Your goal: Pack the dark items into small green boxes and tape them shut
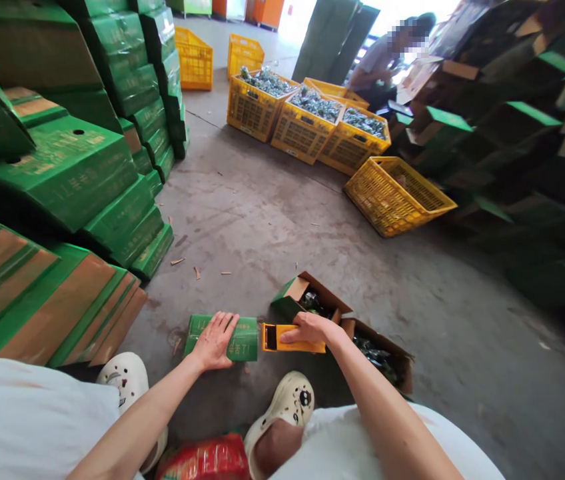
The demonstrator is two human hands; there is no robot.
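Observation:
My left hand (216, 340) lies flat on top of a green printed carton (248, 339) on the floor, fingers stretched out. To its right, my right hand (310, 328) is wrapped round an orange box-shaped tool (316, 347) with a dark slot at its left end; I cannot make out its exact kind. The tool's slotted end is close to the carton's right side. Just beyond my right hand stands an open green carton (287, 303) with dark, shiny wrapped items inside. A second open carton (405, 363), similarly filled, sits partly behind my right forearm.
Green cartons (77, 167) are stacked high on the left, and more (487, 147) pile up blurred on the right. Yellow crates (302, 137) of wrapped items stand ahead, near a tilted yellow crate (387, 207) and a crouching person (370, 70). A red package (207, 460) lies between my feet.

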